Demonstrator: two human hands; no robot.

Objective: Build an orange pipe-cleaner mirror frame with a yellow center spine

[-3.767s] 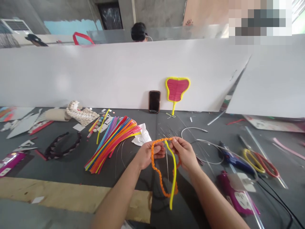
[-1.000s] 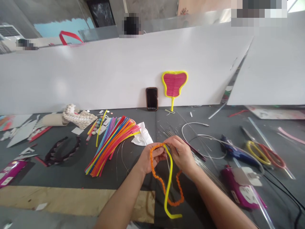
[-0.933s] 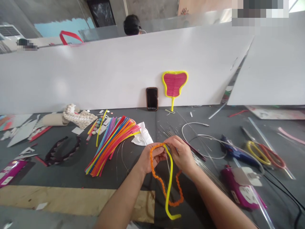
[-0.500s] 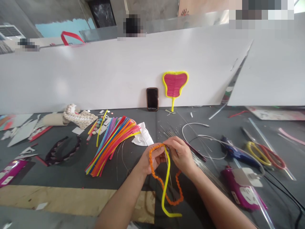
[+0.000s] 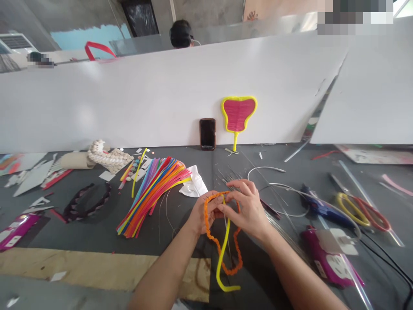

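Note:
My left hand point(image 5: 202, 215) is closed on the top left of an orange twisted pipe-cleaner loop point(image 5: 210, 234), which hangs down over the dark table point(image 5: 97, 224). My right hand point(image 5: 248, 210) pinches a yellow pipe cleaner point(image 5: 223, 254) against the loop's top, its other fingers spread. The yellow strand drops through the loop and curls at its lower end. A thin wire runs down beside it.
A fan of coloured pipe cleaners point(image 5: 153, 191) lies left of my hands, white paper point(image 5: 194, 184) beside it. A phone point(image 5: 207, 134) and a pink fan with yellow rim point(image 5: 238, 115) lean on the white board. A blue glue gun point(image 5: 322, 209), scissors point(image 5: 361, 211), wires, and a purple packet point(image 5: 329, 258) lie right. A black headband point(image 5: 85, 202) lies left.
My right hand has shifted left over the loop's top with its fingers spreading. The orange loop has narrowed, and the yellow strand's lower end has swung slightly left.

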